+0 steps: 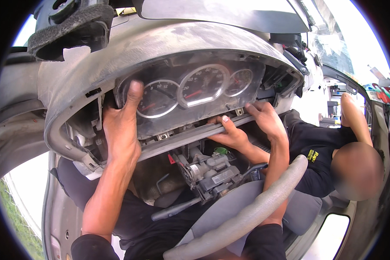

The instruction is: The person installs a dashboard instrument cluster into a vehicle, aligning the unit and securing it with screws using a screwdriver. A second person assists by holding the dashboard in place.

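A dusty instrument cluster [164, 125] with round gauges sits in the dashboard opening under the hood. My left hand [122, 121] grips its left end, the thumb on the front face and the fingers hidden behind the edge. At the cluster's lower right edge, my right hand [268, 121] has its fingers bent, a digit pressed against the border; the other fingertips are partly hidden. Between my arms, a co-worker's hand [233, 138] reaches in from the right and holds the grey lower dash bar [182, 142], thumb on top.
Below the bar, the exposed steering column [212, 169] carries switches and a stalk [175, 210]. The steering wheel [247, 221] slants across my right forearm. A co-worker in a black shirt [310, 138] leans in from the right. A dark bracket [71, 32] juts in at upper left.
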The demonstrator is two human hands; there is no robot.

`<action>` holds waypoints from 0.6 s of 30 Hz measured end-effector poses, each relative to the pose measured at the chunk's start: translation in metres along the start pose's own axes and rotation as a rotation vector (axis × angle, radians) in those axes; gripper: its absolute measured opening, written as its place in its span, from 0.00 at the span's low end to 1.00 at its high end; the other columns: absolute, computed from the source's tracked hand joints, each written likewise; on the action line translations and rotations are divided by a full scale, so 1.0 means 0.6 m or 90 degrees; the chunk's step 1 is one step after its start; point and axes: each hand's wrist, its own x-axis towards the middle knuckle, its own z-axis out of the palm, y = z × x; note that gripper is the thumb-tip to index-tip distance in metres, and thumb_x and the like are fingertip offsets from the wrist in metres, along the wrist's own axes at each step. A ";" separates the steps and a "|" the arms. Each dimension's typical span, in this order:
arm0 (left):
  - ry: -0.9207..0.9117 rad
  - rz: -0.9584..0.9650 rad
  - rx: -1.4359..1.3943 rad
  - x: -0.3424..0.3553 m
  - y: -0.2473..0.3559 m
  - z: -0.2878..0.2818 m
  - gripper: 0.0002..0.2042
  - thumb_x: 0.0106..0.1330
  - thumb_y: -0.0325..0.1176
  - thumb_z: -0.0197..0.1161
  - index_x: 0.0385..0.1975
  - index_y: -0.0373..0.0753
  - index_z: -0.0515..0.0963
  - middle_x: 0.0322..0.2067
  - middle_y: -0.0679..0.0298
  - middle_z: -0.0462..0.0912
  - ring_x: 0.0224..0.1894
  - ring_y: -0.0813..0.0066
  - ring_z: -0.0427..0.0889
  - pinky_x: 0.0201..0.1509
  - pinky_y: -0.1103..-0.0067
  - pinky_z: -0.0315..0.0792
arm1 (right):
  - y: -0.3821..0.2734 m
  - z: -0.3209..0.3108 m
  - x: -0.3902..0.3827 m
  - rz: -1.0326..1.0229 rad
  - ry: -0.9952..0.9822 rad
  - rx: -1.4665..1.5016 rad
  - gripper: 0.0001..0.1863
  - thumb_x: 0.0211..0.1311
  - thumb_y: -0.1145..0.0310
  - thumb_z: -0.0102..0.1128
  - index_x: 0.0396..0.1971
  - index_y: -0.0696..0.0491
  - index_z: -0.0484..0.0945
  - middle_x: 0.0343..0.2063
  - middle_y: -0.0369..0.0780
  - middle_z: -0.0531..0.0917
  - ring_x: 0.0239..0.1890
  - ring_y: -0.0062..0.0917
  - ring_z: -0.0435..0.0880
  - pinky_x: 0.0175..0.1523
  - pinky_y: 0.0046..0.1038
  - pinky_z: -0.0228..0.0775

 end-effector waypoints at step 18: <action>-0.067 -0.083 0.047 -0.002 0.032 0.001 0.51 0.60 0.60 0.78 0.66 0.18 0.67 0.63 0.47 0.77 0.67 0.63 0.74 0.78 0.71 0.59 | 0.007 0.032 0.035 0.091 0.127 -0.217 0.19 0.63 0.67 0.59 0.46 0.66 0.86 0.41 0.49 0.90 0.45 0.34 0.87 0.53 0.35 0.74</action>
